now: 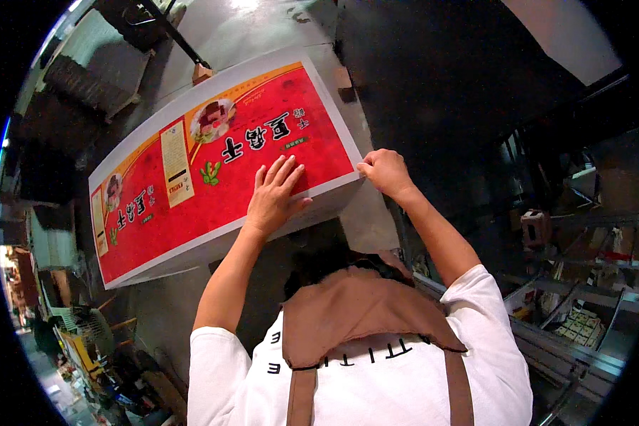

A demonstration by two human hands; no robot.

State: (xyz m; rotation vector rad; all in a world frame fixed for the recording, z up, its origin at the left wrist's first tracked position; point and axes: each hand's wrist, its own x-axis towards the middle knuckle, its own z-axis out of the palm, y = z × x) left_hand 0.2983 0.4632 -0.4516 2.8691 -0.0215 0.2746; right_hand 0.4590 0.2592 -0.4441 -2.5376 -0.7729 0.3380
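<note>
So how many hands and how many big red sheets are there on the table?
Hands: 2, the left hand lying flat on the sheet and the right hand pinching its corner
Big red printed sheets: 1, the red sheet with a white border, on the grey table
Total: 3

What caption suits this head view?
Left hand flat on a red printed sheet stack, right hand pinching its corner.
</note>
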